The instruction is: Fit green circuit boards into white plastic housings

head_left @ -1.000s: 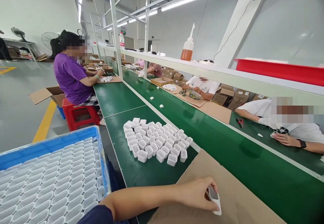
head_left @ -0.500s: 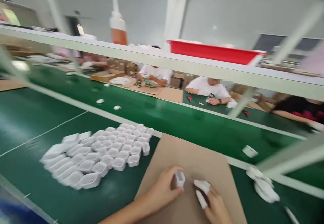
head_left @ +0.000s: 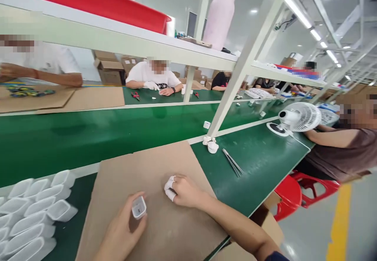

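My left hand [head_left: 125, 227] is closed around a small white plastic housing [head_left: 139, 208]. The housing's open top faces me, and a small dark slot shows inside it. My right hand [head_left: 184, 191], with white finger cots on the thumb and a finger, rests low over the brown cardboard sheet [head_left: 165, 229]. Its fingertips are curled close together, and I cannot make out whether anything lies between them. To the left of the cardboard, many similar white housings [head_left: 29, 229] stand packed together on the green bench.
A pair of metal tweezers [head_left: 232, 162] and crumpled white finger cots [head_left: 212, 147] lie to the right. A slanted shelf post [head_left: 232, 92] rises behind them. A white fan [head_left: 300, 117] stands near a co-worker [head_left: 353, 147]. A green conveyor [head_left: 88, 135] runs across.
The view has swung to the right, bringing the tweezers, fan and nearby co-worker into sight. My left hand still holds the white housing. My right hand's fingertips have drawn closer together.
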A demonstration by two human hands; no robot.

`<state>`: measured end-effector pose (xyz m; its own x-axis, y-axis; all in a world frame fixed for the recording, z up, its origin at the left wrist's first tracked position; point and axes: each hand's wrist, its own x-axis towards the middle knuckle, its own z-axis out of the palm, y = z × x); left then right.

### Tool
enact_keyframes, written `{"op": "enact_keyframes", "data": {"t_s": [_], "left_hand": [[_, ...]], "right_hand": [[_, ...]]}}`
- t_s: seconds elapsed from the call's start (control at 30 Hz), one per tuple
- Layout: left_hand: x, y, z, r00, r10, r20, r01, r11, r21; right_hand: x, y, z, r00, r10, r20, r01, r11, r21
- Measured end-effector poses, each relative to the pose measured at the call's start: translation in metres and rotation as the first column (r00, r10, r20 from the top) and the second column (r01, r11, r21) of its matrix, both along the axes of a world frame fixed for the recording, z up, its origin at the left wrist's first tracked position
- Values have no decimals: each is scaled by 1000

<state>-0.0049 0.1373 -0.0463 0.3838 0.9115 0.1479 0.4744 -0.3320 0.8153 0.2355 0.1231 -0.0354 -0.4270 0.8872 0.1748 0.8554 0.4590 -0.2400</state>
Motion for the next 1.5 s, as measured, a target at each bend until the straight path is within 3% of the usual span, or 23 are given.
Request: {"op": "enact_keyframes", "data": {"t_s": [0.13,0.3,0.4,0.67,1.0,1.3,1.5], "left_hand": [[6,-5,7,996,86,-29,-87,995,-48],[10,-12,19,994,84,-69,-90,991,-96],[5,-5,12,993,63,-97,-73,992,-101],[-19,26,-21,981,-85,-173,70,993,-95],[-3,13,5,990,-7,-139,22,994,105],[-15,19,-11,977,-95,-191,109,992,65],[-17,19,-10,979,-97,-178,110,992,67]], "right_hand": [[1,-1,5,998,-8,57,8,1000,-1],[1,-1,5,996,-14,93,13,1000,4],[2,1,3,993,-17,114,16,1000,12],[2,1,4,982,-23,189,22,1000,9],[0,0,4,976,-51,211,48,999,16],[1,0,5,977,-108,182,106,994,22],[0,0,5,977,-111,183,115,993,-9]]}}
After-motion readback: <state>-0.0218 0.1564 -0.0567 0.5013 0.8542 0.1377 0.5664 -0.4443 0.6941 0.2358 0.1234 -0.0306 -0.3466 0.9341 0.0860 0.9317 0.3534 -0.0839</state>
